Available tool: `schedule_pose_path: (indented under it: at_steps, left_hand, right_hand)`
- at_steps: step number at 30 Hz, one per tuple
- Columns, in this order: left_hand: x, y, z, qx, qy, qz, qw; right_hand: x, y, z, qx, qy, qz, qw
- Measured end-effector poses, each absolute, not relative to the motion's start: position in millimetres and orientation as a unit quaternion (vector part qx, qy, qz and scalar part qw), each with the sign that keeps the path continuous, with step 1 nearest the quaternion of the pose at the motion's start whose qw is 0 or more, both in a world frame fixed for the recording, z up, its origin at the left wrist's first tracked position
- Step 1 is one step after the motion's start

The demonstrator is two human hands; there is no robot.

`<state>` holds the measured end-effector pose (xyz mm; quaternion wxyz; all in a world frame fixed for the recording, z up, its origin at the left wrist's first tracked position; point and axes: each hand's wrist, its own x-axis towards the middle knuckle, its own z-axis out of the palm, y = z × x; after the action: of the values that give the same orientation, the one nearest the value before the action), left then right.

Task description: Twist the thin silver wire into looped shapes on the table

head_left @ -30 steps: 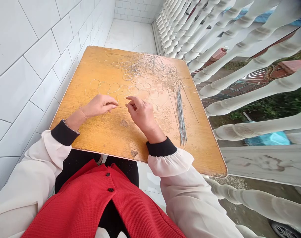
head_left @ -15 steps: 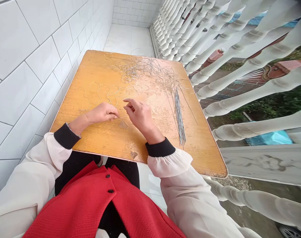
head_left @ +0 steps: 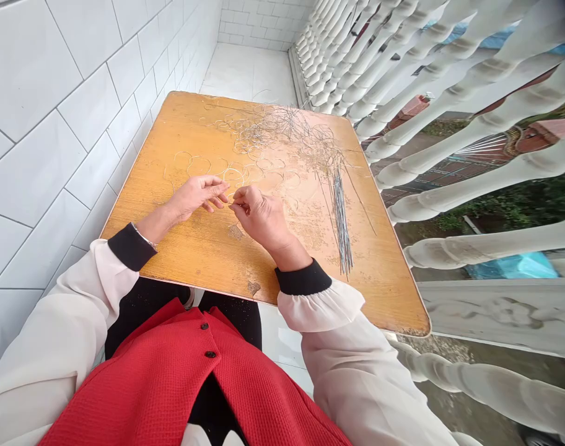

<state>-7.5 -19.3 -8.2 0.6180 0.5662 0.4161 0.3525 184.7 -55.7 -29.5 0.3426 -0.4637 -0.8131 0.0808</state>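
Observation:
Above the middle of the wooden table (head_left: 199,254), my two hands are close together, fingertips almost meeting. My left hand (head_left: 199,197) has its fingers stretched out and slightly apart, with no clear grip on anything. My right hand (head_left: 262,218) is closed in a pinch, thumb against forefinger, on a thin wire that barely shows between the fingertips. Just beyond the hands lie several bent, curled wires (head_left: 233,175) in a loose row. To the right of my right hand rests a bundle of straight wires (head_left: 342,223).
A tangled heap of wire (head_left: 282,127) covers the table's far part. A white tiled wall (head_left: 91,124) runs along the left, and a white balustrade (head_left: 450,155) stands along the right side. One loose straight wire (head_left: 360,201) lies right of the bundle.
My left hand has moved up and its fingers have gone from a pinch to stretched out. My right hand's fingers have closed into a pinch. The view has shifted slightly.

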Motion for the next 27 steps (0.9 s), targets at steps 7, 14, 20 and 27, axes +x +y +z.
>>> schedule_pose_path:
  at_steps: [7,14,20,27]
  left_hand:
    - [-1.9,-19.3,-14.0,0.546,0.41,0.376,0.626]
    - [-3.8,-17.0,-12.3,0.458,0.428,0.469,0.622]
    - [-4.8,-14.2,-12.7,0.424,0.413,0.484,0.644]
    - [-4.5,-15.4,-10.5,0.436,0.418,0.434,0.668]
  right_hand:
    - [176.9,-56.8,-31.4,-0.476,-0.775,0.173,0.379]
    - [177.2,-50.1,-37.2,-0.502,-0.594,0.463,0.425]
    - [174.8,-51.2,-34.7,-0.468,-0.522,0.587,0.405]
    - [171.7,-54.1,-36.0,-0.47,-0.5,0.613,0.392]
